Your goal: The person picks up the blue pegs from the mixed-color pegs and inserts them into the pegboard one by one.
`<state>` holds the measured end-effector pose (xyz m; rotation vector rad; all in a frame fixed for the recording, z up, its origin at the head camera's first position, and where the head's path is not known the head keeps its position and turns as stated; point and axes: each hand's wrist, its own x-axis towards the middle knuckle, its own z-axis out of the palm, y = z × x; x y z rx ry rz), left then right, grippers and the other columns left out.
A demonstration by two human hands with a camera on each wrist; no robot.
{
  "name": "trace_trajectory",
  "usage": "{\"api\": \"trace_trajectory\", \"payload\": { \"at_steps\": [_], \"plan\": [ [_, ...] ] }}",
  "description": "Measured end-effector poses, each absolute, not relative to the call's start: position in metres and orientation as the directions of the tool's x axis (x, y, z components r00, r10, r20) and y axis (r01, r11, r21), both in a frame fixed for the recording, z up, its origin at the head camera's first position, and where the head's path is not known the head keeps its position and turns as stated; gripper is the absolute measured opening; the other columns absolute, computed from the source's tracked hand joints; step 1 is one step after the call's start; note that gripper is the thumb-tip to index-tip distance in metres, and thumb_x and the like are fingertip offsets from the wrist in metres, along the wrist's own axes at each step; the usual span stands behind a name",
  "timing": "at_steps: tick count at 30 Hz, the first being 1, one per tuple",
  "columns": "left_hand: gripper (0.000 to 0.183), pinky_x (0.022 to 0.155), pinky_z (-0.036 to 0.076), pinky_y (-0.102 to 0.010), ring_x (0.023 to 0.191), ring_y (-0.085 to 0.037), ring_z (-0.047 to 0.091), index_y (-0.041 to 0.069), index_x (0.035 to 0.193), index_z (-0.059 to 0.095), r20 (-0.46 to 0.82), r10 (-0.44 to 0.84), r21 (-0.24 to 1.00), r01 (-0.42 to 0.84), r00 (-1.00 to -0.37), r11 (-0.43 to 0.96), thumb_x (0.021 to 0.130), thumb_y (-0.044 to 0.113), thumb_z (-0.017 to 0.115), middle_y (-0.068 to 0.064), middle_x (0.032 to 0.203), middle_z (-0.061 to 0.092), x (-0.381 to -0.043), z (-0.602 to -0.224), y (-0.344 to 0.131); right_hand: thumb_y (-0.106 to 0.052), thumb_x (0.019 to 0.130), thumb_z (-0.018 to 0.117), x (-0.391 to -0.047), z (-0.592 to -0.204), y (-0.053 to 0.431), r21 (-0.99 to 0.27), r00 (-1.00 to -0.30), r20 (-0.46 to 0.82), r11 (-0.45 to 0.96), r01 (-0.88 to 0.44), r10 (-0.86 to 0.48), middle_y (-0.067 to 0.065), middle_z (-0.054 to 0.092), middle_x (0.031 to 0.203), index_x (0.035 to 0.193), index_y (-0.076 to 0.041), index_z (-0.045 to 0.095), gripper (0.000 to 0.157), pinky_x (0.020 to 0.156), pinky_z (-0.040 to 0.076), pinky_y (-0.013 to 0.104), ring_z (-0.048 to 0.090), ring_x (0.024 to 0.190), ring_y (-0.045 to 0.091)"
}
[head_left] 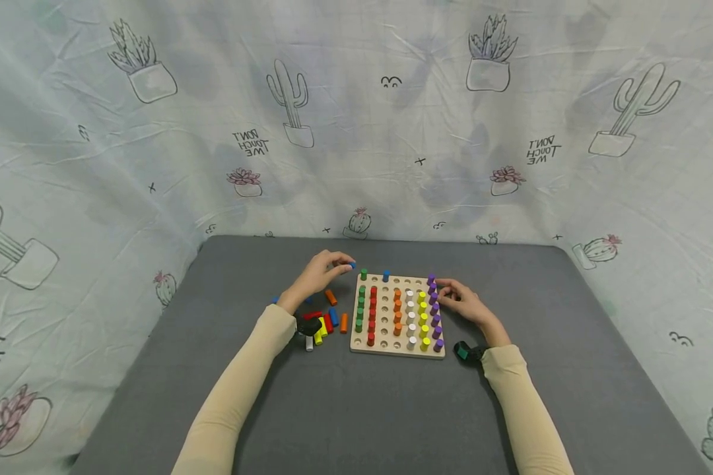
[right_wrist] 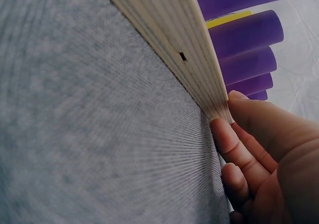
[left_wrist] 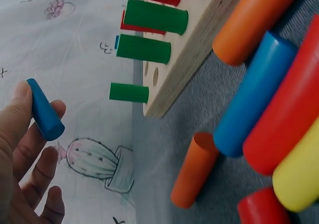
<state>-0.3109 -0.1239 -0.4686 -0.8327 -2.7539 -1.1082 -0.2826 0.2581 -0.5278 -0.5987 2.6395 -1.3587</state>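
My left hand (head_left: 317,274) pinches a blue peg (left_wrist: 46,109) between thumb and fingers, raised just beyond the far left corner of a wooden pegboard (head_left: 392,351). The board carries upright columns of green, red, orange, white, yellow and purple pegs. One blue peg (head_left: 386,276) stands in the far row of a column whose other holes show bare. With thumb and fingers, my right hand (head_left: 462,302) holds the board's right edge near the far corner, beside the purple pegs (right_wrist: 249,35).
Loose pegs lie left of the board: an orange peg (head_left: 344,323), a blue peg (head_left: 333,317), a white peg (head_left: 309,344) and several red and yellow ones, partly behind the left wrist. The grey table (head_left: 356,409) ends at a patterned cloth backdrop (head_left: 356,165).
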Motion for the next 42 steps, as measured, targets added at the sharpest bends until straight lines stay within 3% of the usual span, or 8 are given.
{"api": "trace_trajectory", "payload": {
  "at_steps": [12,18,23,26,34,38,42],
  "plan": [
    [0.028,0.084,0.045,-0.043,0.09,-0.015,0.055,0.017,0.107,0.067,0.287,0.446,0.687,0.507,-0.848,0.52,0.088,0.036,0.06,0.003,0.096,0.064,-0.313,-0.467,-0.108,-0.017,0.093,0.057,-0.282,-0.528,0.259,-0.82,-0.915,0.087,0.494,-0.29,-0.395,0.01,0.06,0.098,0.132,-0.004,0.047,0.043,0.065,0.032,0.025,0.043,0.068,0.009],
    [0.025,0.09,0.046,-0.041,0.093,-0.012,0.059,0.021,0.104,0.066,0.242,0.421,0.745,0.445,-0.874,0.496,0.086,0.037,0.063,0.005,0.097,0.066,-0.312,-0.468,-0.1,-0.011,0.093,0.056,-0.275,-0.518,0.254,-0.808,-0.913,0.099,0.503,-0.306,-0.396,0.015,0.061,0.098,0.132,0.002,0.046,0.042,0.065,0.03,0.026,0.043,0.068,0.012],
    [0.024,0.091,0.045,-0.037,0.095,-0.013,0.061,0.019,0.104,0.066,0.229,0.411,0.777,0.42,-0.882,0.468,0.085,0.034,0.065,0.003,0.099,0.067,-0.31,-0.467,-0.093,-0.003,0.093,0.054,-0.263,-0.498,0.246,-0.824,-0.908,0.092,0.48,-0.3,-0.409,0.024,0.058,0.098,0.13,0.01,0.043,0.042,0.065,0.031,0.027,0.044,0.069,0.022],
    [0.025,0.092,0.044,-0.035,0.095,-0.013,0.062,0.017,0.104,0.067,0.229,0.411,0.784,0.417,-0.883,0.46,0.085,0.033,0.065,0.002,0.1,0.067,-0.311,-0.468,-0.09,-0.003,0.093,0.054,-0.263,-0.498,0.247,-0.82,-0.909,0.093,0.486,-0.302,-0.407,0.024,0.058,0.098,0.13,0.011,0.043,0.042,0.065,0.031,0.027,0.044,0.069,0.021],
    [0.031,0.088,0.047,-0.041,0.089,-0.012,0.063,0.011,0.105,0.067,0.22,0.427,0.803,0.412,-0.877,0.431,0.085,0.034,0.066,0.003,0.096,0.069,-0.316,-0.475,-0.082,-0.017,0.094,0.056,-0.279,-0.526,0.257,-0.806,-0.92,0.065,0.523,-0.277,-0.386,0.009,0.06,0.098,0.132,-0.003,0.046,0.043,0.065,0.033,0.025,0.044,0.069,0.009],
    [0.034,0.08,0.048,-0.038,0.086,-0.018,0.065,0.007,0.106,0.067,0.215,0.428,0.809,0.405,-0.878,0.425,0.085,0.033,0.066,0.003,0.092,0.07,-0.318,-0.477,-0.079,-0.019,0.093,0.057,-0.281,-0.528,0.259,-0.823,-0.916,0.068,0.497,-0.275,-0.395,0.009,0.06,0.098,0.132,-0.005,0.047,0.042,0.066,0.034,0.026,0.045,0.069,0.011],
    [0.03,0.075,0.048,-0.034,0.084,-0.019,0.065,0.009,0.104,0.067,0.204,0.43,0.821,0.393,-0.879,0.414,0.084,0.032,0.067,0.003,0.091,0.07,-0.319,-0.48,-0.075,-0.019,0.094,0.056,-0.28,-0.527,0.259,-0.822,-0.91,0.077,0.49,-0.29,-0.408,0.011,0.06,0.099,0.132,-0.004,0.046,0.043,0.067,0.034,0.026,0.045,0.07,0.011]
  ]
}}
